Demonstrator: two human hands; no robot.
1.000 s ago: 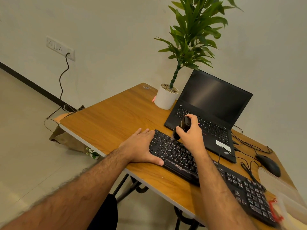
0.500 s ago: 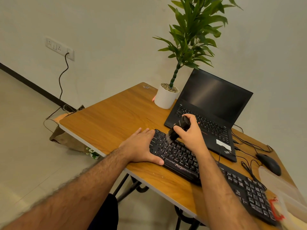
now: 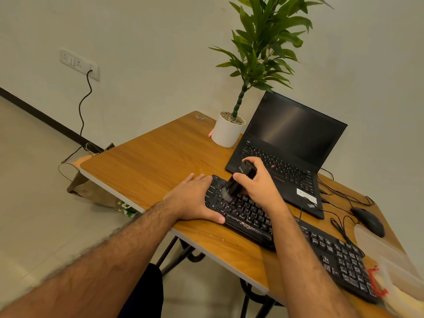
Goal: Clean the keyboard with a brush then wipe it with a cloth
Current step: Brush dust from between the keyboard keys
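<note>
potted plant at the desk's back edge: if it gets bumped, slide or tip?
Probably tips. The plant stands far taller than its small white pot, so it looks top-heavy. The pebbles in the pot may add base weight, which would help a little. On the smooth desk a low nudge might slide it instead.

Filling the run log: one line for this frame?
step: brushing | right hand: holds brush, bristles on keyboard left end | left hand: flat, steadying keyboard edge | cloth: not identifiable
</note>
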